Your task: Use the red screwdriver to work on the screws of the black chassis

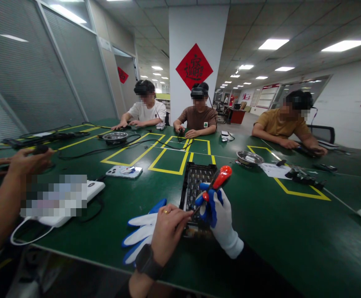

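My right hand (219,215), in a white and blue glove, grips a screwdriver (222,177) with a red and black handle. Its shaft slants down and left to the fingertips of my left hand (171,225). That left hand is bare, with a ring and a dark wrist strap, and its fingers are pinched together. Whether they hold the screwdriver's tip or some small part is hidden. Under both hands lies a black case (195,182) with rows of small metal-looking pieces inside. Left of my bare hand, an empty white and blue glove (143,227) lies flat.
Yellow tape outlines mark the green table (292,248). A phone (124,171), a white device (95,190) with a cable, and metal bowls (250,158) stand around. Another person's hands (28,161) work at the left. Several people sit across the table.
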Tool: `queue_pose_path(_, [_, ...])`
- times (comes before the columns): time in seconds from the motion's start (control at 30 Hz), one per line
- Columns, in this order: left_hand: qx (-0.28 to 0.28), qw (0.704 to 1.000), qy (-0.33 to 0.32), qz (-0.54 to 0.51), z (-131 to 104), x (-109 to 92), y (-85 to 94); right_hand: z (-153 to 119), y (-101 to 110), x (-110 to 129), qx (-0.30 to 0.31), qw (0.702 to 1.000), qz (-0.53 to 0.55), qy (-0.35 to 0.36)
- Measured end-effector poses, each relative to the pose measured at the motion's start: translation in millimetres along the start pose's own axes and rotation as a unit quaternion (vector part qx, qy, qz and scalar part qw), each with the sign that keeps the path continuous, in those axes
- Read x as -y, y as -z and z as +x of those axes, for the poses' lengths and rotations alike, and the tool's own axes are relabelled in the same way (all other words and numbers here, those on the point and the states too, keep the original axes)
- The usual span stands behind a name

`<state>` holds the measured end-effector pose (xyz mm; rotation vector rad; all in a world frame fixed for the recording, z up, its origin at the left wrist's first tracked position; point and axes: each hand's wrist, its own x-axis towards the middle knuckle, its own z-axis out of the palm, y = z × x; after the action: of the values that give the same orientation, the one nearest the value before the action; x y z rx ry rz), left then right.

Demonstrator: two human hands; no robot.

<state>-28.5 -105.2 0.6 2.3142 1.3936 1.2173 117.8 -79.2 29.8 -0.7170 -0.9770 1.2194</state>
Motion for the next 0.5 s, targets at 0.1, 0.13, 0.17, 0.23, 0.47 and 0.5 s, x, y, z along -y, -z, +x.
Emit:
queue_pose_path(0.1, [-0.047, 0.999, 0.025, 0.004, 0, 0, 2.3, -1, 1, 6, -0.032, 0.997, -0.020, 0.063])
queue_pose_path(0.13, [-0.062, 0.997, 0.039, 0.000, 1, -1, 4.3, -1, 2, 10, -0.030, 0.995, -0.038, 0.092])
queue_pose_path(0.17, [-0.074, 0.996, 0.055, -0.011, 2, -3, 7.0, 1, 3, 14, -0.017, 0.990, -0.067, 0.126])
queue_pose_path(0.23, [-0.077, 0.991, 0.092, -0.062, 5, -9, 14.9, 5, 4, 22, 0.032, 0.965, -0.157, 0.207])
queue_pose_path(0.47, [0.105, 0.890, 0.225, -0.383, 14, -37, 36.8, 26, -4, 33, 0.258, 0.802, -0.441, 0.311])
queue_pose_path(0.5, [0.115, 0.887, 0.230, -0.384, 13, -37, 36.9, 29, -6, 35, 0.274, 0.792, -0.453, 0.305])
